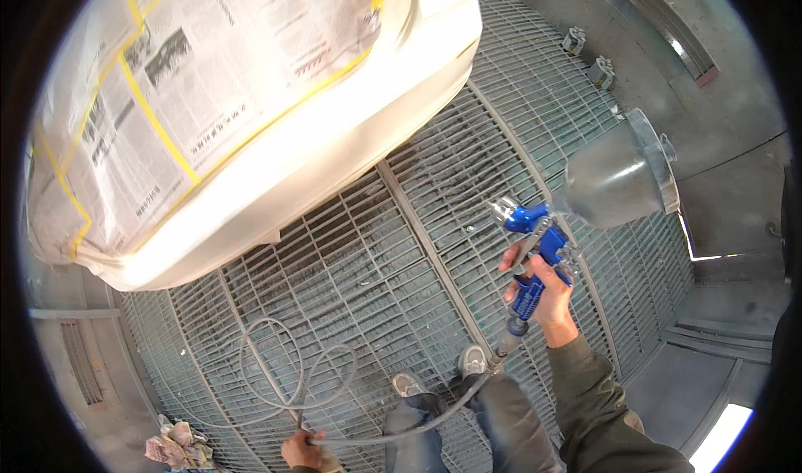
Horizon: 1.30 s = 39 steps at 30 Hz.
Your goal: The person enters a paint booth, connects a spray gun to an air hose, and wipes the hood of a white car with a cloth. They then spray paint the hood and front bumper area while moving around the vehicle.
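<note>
My right hand [553, 299] is closed around the handle of a blue and silver spray gun [550, 244]. A large translucent grey paint cup [610, 179] is fixed to the gun and leans to the right. From the handle's base a grey air hose [426, 425] runs down to my left hand [298, 451], whose fingers are wrapped round it. Beyond that hand the hose loops over the floor. The gun's silver nozzle points left, toward a white vehicle body [368, 126] and apart from it. Newspaper and clear film [242, 72], edged with yellow tape, cover part of the body.
Underfoot is a metal grating [434, 264] with long bars across it. Crumpled paper [180, 446] lies at the lower left. Two small wrapped objects [600, 73] stand by the far right wall, near a slotted vent [671, 26]. My shoes [473, 360] are close to the hose.
</note>
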Motion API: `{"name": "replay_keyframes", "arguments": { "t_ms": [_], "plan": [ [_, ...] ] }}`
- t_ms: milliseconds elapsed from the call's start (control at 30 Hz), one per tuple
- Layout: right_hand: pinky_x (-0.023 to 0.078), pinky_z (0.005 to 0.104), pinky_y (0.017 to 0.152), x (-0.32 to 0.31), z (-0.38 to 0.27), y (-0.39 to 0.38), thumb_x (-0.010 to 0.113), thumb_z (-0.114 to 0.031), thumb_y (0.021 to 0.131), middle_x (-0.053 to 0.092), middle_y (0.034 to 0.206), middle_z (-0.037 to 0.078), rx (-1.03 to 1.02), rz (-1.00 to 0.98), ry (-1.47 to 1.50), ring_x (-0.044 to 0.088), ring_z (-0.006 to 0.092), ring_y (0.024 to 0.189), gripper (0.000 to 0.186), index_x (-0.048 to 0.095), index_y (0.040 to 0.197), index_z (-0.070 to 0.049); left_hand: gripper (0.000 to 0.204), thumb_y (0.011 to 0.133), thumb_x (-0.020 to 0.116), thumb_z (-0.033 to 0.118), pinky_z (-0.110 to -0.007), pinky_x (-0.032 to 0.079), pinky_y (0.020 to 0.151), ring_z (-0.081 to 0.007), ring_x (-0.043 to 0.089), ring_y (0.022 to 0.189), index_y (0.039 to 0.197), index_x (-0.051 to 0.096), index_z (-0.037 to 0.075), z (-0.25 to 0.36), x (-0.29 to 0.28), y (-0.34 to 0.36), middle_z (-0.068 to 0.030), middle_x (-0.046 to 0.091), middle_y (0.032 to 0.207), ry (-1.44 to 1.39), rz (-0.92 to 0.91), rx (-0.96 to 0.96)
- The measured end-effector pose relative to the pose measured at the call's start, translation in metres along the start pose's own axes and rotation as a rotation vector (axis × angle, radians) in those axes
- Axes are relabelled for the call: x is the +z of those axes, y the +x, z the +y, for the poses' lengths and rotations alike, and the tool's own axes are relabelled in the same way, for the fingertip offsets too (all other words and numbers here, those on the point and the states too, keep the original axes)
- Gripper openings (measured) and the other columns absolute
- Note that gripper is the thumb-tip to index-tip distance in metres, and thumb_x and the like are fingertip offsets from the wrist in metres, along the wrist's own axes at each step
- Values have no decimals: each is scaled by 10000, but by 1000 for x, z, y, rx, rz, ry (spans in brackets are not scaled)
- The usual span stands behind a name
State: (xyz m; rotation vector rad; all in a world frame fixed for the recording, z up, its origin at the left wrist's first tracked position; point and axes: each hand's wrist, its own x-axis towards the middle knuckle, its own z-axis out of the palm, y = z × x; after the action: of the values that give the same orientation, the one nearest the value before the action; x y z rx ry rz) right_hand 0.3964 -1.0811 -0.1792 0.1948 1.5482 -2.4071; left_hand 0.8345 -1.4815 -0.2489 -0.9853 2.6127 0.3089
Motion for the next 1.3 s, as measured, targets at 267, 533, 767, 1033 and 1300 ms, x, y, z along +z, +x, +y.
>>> {"name": "replay_keyframes", "arguments": {
  "t_ms": [267, 533, 767, 1033, 1300],
  "plan": [
    [578, 325, 561, -60, -132, 53, 599, -207, 966, 646, 1023, 90, -3, 74, -25, 667, 228, 954, 255, 601, 1143, -23, 305, 871, 655, 387, -526, 530, 768, -407, 672, 903, 1036, 697, 133, 110, -10, -81, -174, 714, 940, 93, -545, -121],
    [548, 281, 531, -74, -156, 215, 672, -178, 934, 667, 969, 66, 180, -237, -132, 653, 149, 854, 208, 641, 1078, -31, 369, 884, 659, 365, -531, 525, 795, -411, 659, 933, 1187, 676, 155, 312, 35, -194, -191, 711, 969, 96, -747, -350],
    [469, 236, 461, -101, -170, 309, 690, -195, 900, 647, 795, 58, 335, -437, -293, 605, 103, 647, 210, 652, 947, 6, 267, 891, 612, 412, -550, 516, 709, -408, 674, 837, 1017, 707, 196, 489, 53, -170, -170, 715, 855, 5, -652, -333],
    [508, 262, 481, -168, -167, 368, 616, -100, 934, 640, 883, 63, -132, -167, -337, 616, 119, 770, 116, 623, 1020, -23, 239, 844, 680, 385, -516, 500, 634, -394, 659, 716, 941, 706, 168, 592, 104, -172, -165, 683, 746, -153, -332, -562],
    [514, 261, 480, -218, -95, 379, 642, -105, 920, 643, 920, 52, 56, -297, -330, 621, 121, 793, 138, 630, 1038, -33, 189, 833, 708, 213, -490, 440, 596, -428, 612, 689, 780, 665, 36, 682, 149, -220, -204, 608, 674, -295, -141, -803]
  ]
}}
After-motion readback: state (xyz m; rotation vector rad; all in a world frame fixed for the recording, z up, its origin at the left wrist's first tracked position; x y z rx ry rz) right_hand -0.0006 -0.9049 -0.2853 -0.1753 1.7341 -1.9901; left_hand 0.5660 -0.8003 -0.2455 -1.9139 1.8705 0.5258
